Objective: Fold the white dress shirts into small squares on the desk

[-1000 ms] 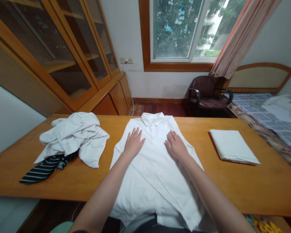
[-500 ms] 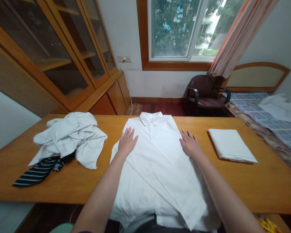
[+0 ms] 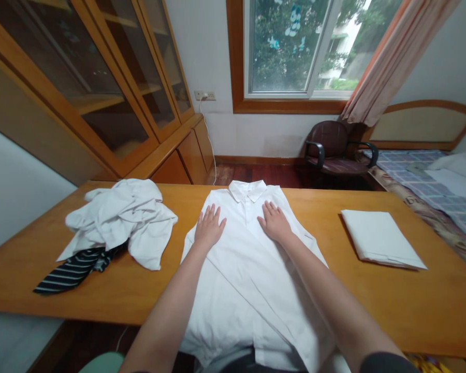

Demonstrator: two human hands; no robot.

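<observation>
A white collared shirt (image 3: 241,280) lies spread front side up on the wooden table, its collar toward the far edge and its hem hanging over the near edge. One sleeve is laid slantwise across its front. My left hand (image 3: 209,228) rests flat on the shirt's left shoulder area, fingers spread. On the right chest, just below the collar, my right hand (image 3: 275,221) lies flat with its fingers stretched out. Neither hand grips the cloth. Part of the shirt's right side is hidden under my right forearm.
A crumpled white garment (image 3: 120,215) lies on the table's left, with a black striped tie (image 3: 70,272) partly under it. At the right is a neatly folded white cloth (image 3: 382,237). Beyond the table (image 3: 373,311) stand an office chair (image 3: 334,147), a bed and a glass-door cabinet.
My right hand has moved left, from the shirt's right edge onto its chest. My left hand stays in place on the cloth. The view has shifted slightly.
</observation>
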